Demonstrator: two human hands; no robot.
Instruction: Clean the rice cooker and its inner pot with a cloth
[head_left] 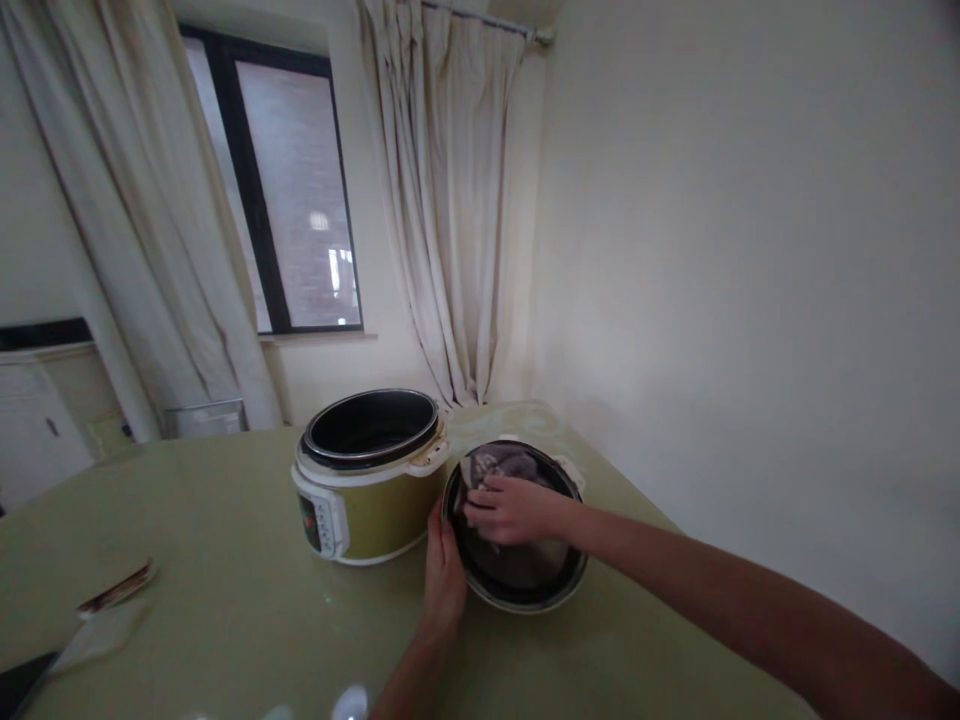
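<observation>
My left hand (444, 580) grips the left rim of a round cooker lid (525, 590), with its thumb and fingers at the edge. The lid's dark inner side faces up toward me. Inside it, my right hand (517, 510) presses a crumpled grey patterned cloth (504, 462) against the upper left part. The fingers are bent over the cloth and partly hide it. Just left of the lid stands an electric pressure cooker (386, 515), olive green and white, with a button panel on its front. Its top is uncovered, showing the dark inner pot (375, 425).
Both cooker and lid are on a glossy pale green table (247, 590). At the left lie a thin brown-and-white item (116, 588) and a dark flat object (22, 685). A white wall (735, 300) borders the right side; curtains (450, 200) and a window (296, 190) are behind.
</observation>
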